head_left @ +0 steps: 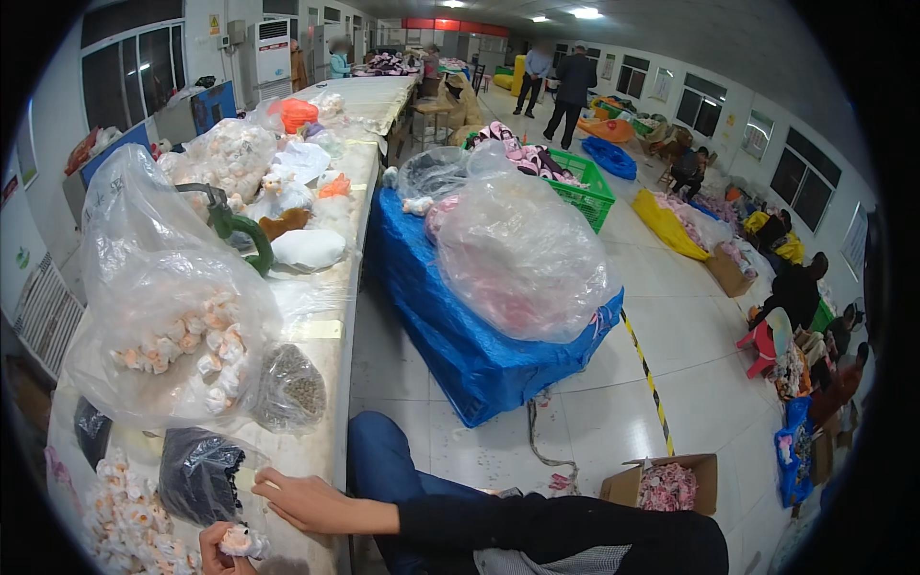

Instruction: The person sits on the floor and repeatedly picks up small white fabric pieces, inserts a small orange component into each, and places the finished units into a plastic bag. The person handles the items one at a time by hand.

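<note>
— Where's the small toy [238, 542]?
— At seven o'clock, left hand [218, 553], fingers closed around it.
— The right hand [299, 500]?
— Flat on the counter [316, 422], fingers spread, holding nothing, black bag [196, 471] at its nine o'clock.

A large blue bundle [460, 316] topped with a clear plastic bag [522, 254] is being seen at the frame's centre. A green crate [586, 192] is being shown behind it, and an open cardboard box [666, 482] at lower right.
</note>
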The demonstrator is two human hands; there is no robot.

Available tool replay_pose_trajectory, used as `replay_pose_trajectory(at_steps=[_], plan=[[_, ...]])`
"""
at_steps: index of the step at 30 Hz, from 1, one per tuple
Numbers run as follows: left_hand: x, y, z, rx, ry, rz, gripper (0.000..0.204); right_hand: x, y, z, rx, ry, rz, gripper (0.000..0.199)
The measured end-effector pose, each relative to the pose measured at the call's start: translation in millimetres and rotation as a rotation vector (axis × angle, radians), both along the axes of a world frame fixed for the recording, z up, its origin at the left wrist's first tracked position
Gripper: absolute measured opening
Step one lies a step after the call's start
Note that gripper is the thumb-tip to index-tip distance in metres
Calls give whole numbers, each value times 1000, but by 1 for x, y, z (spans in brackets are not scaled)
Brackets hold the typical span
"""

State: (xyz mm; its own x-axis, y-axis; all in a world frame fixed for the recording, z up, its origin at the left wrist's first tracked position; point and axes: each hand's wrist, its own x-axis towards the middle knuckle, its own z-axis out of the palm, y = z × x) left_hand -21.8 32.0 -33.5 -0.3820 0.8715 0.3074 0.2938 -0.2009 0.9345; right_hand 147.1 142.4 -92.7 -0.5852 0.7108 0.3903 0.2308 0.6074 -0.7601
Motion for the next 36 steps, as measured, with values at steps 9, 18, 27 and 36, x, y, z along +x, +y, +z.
replay_pose_trajectory(at_steps=[9, 18, 27, 36], plan=[[4, -2, 0, -68, -63, 55, 24, -67, 48, -21, 180, -316, -37, 25], [7, -3, -3, -21, 174, -20, 20, -63, 38, -23, 340, -130, -67, 24], [8, -7, 3, -39, 253, 49, 18, -77, 41, -37, 474, -45, -2, 19], [20, 7, 3, -76, -88, -3, 26, -63, 50, -29, 506, -135, -108, 12]])
